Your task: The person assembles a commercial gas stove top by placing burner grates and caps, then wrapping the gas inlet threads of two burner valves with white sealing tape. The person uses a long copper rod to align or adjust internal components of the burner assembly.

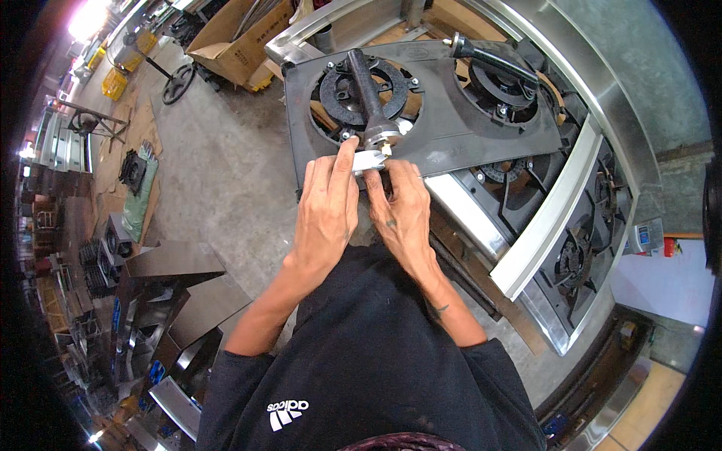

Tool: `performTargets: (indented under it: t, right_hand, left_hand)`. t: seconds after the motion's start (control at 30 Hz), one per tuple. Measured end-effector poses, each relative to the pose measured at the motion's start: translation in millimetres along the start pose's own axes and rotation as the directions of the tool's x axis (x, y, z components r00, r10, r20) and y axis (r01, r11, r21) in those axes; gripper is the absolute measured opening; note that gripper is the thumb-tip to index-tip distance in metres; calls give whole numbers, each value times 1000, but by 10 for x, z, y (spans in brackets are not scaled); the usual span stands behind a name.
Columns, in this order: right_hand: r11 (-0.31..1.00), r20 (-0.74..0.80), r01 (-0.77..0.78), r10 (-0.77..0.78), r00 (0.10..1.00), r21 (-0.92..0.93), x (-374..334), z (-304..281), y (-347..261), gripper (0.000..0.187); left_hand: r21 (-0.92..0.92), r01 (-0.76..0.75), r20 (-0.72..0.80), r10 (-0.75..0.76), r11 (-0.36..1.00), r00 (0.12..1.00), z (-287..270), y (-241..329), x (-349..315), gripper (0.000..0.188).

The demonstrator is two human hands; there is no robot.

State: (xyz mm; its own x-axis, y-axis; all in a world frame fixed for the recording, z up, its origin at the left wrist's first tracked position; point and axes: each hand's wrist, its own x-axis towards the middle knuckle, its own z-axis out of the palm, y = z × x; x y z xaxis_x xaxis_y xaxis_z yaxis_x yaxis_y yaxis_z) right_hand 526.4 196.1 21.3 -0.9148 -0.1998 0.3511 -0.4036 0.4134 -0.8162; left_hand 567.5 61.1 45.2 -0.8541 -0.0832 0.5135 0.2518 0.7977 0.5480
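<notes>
A black gas stove top (444, 105) lies in front of me. It carries a ring burner (365, 94) at the left, whose black tube (364, 90) points toward me and ends in a brass-coloured nozzle (386, 149). My left hand (327, 199) is closed, with its fingers around a flat silvery-white piece (368, 161) just below the nozzle; its exact kind does not show. My right hand (402, 207) sits beside it with curled fingers at the nozzle's near side. Its fingertips are partly hidden, and what they grip cannot be made out.
A second burner (500, 81) sits at the stove's right. Beneath are a metal stove frame (541, 225) and a pale metal bar (553, 210). An open cardboard box (239, 45) stands behind at the left. Stacked metal parts (177, 263) lie at lower left, a hand wheel (178, 84) farther back.
</notes>
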Motion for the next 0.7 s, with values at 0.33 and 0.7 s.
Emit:
performTargets:
  t: [0.33,0.7]
  right_hand:
    - [815,179,-402,360,915,417,62,91,-101,34]
    - [948,280,-273,220,934,163,185,-406,-151,32]
  left_hand:
    - [-211,76,13,-75,975,997,-49,49,101,59]
    - [98,-140,283,107,985,953,-336,170,403,86]
